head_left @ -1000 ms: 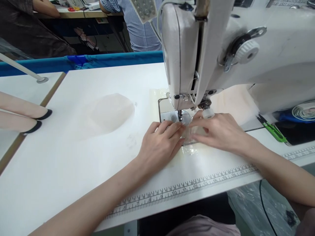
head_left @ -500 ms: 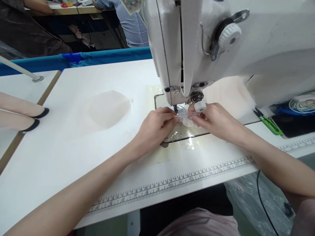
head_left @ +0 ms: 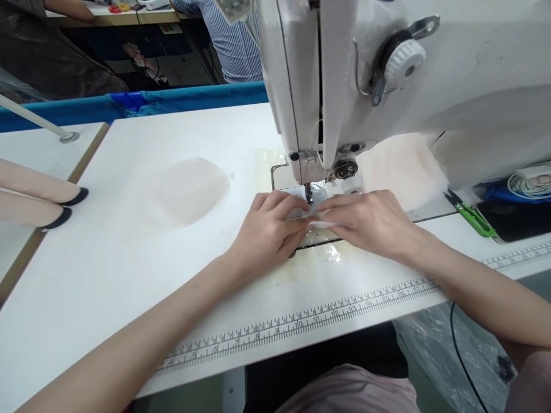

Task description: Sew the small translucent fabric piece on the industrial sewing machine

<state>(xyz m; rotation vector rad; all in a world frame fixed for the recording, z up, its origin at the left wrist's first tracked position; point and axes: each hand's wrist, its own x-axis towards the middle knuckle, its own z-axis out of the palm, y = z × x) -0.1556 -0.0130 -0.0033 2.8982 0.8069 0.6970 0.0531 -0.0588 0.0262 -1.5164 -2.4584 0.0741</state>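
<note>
Just in front of the presser foot (head_left: pixel 308 193) of a white sewing machine (head_left: pixel 297 97), a small strip of thin white fabric (head_left: pixel 323 224) is pinched between my hands. My left hand (head_left: pixel 273 226) grips its left end, thumb and fingers pressed together. From the other side my right hand (head_left: pixel 365 221) holds the strip, its fingertips almost meeting those of the left. Both hands rest low over the metal needle plate (head_left: pixel 321 238). Fingers hide part of the fabric and I cannot tell whether it lies under the foot.
Green thread snips (head_left: pixel 473 218) and a dark flat object (head_left: pixel 516 221) lie at the right. A printed ruler (head_left: pixel 297 324) runs along the table's front edge. Beige rods with black ends (head_left: pixel 38 201) are at the left. A person in a striped shirt (head_left: pixel 235 40) is beyond the table.
My right hand has come down and nearer to me, away from the white round part under the machine head. The fabric strip has shifted slightly towards me and now looks flatter.
</note>
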